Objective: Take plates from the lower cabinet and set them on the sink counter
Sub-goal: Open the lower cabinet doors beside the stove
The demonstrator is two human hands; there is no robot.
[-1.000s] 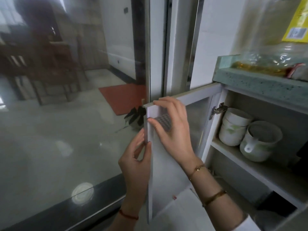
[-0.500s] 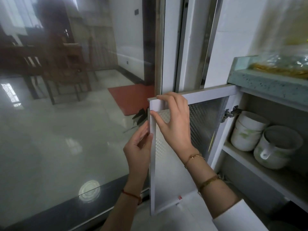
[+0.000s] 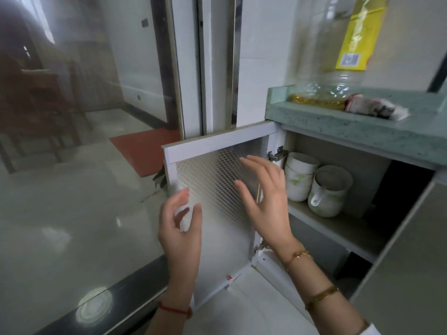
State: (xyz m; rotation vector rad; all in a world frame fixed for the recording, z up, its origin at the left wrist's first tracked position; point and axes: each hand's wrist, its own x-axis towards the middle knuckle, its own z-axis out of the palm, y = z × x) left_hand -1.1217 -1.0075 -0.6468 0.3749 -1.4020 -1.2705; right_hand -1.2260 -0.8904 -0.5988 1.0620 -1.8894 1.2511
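From the head camera, the cabinet door (image 3: 212,189) stands swung wide at the centre of the frame. My left hand (image 3: 180,228) hangs at its free edge, lower centre, fingers loosely curled and apart, pinching nothing. My right hand (image 3: 266,201) is just right of it, in front of the patterned door panel, fingers spread and empty; I cannot tell whether they brush the panel. At right, under the green tabletop (image 3: 362,126), a shelf (image 3: 338,228) carries stacked white bowls (image 3: 300,177) and a mug (image 3: 330,191) touching them. I see no plates; the dark space below the shelf, lower right, is too dim to read, so they may lie there. An oil bottle (image 3: 338,56) stands on the tabletop, upper right. I judge crockery here to be stiff, smooth, fairly heavy when stacked and breakable, so I would grip a plate's rim, thumb on top and fingers beneath, both hands for a stack.
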